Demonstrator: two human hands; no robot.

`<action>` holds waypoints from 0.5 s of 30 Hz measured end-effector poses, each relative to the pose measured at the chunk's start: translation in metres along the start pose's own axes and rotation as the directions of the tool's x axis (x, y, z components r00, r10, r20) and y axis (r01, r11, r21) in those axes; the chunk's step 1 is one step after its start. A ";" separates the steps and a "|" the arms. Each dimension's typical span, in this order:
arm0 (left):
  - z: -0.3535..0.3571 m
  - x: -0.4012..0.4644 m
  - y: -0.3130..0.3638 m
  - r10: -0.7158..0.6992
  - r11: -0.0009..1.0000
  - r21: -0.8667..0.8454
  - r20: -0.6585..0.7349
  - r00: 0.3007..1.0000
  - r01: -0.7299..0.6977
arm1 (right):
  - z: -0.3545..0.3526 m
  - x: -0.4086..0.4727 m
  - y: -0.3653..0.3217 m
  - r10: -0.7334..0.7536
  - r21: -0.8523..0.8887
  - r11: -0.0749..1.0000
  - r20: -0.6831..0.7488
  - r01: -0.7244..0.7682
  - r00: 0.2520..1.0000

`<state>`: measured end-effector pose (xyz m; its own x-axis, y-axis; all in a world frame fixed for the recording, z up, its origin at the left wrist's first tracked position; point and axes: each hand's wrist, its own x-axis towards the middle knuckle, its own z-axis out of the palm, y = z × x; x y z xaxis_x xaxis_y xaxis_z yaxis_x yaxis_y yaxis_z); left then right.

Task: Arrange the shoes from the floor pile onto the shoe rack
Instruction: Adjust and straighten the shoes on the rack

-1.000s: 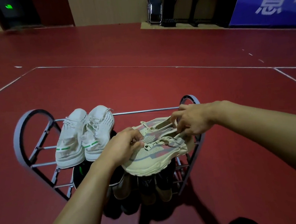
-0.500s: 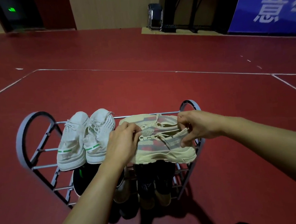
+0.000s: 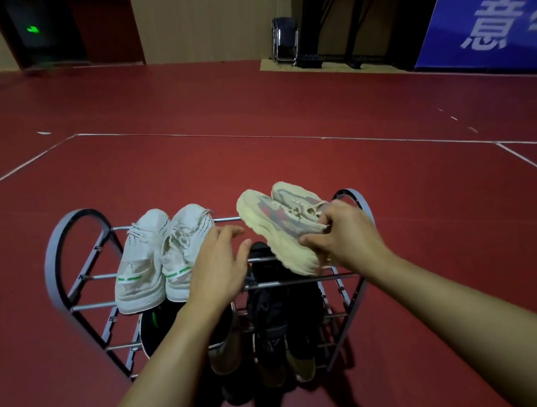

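Head view: at centre right of the frame, the right hand [image 3: 339,232] curls its fingers over the beige sneakers [image 3: 282,225], which sit on the top tier of the shoe rack [image 3: 69,255]. The left hand [image 3: 220,263] hovers beside them, fingers spread, holding nothing, next to the white sneakers [image 3: 164,256].

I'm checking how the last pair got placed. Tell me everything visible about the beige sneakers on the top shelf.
The beige sneakers are a chunky pair with cream knit-looking uppers, grey and pinkish side panels, cream laces and thick ridged soles. They lie side by side at the right end of the shoe rack, on its top rails, toes pointing away and angled left. The right hand grips them at the heel end; the left hand is open beside them.
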<state>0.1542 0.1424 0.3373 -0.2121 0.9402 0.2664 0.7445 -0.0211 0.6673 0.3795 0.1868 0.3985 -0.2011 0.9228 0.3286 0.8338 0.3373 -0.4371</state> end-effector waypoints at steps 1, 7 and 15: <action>0.001 -0.001 -0.001 -0.002 1.000 -0.009 0.027 1.000 0.003 | 0.010 -0.001 -0.008 0.038 -0.011 0.999 -0.001 -0.038 0.999; 0.012 -0.011 -0.005 0.082 0.997 -0.034 0.237 0.968 -0.076 | 0.057 -0.014 -0.015 0.044 0.278 0.951 0.308 -0.135 0.950; 0.017 -0.019 -0.002 0.116 0.993 -0.007 0.358 0.926 -0.122 | 0.044 -0.033 0.035 0.107 0.219 0.958 0.327 -0.186 0.939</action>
<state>0.1671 0.1308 0.3189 0.1168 0.9903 0.0755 0.7603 -0.1381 0.6347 0.3928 0.1765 0.3357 -0.2674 0.9635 -0.0120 0.7236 0.1925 -0.6628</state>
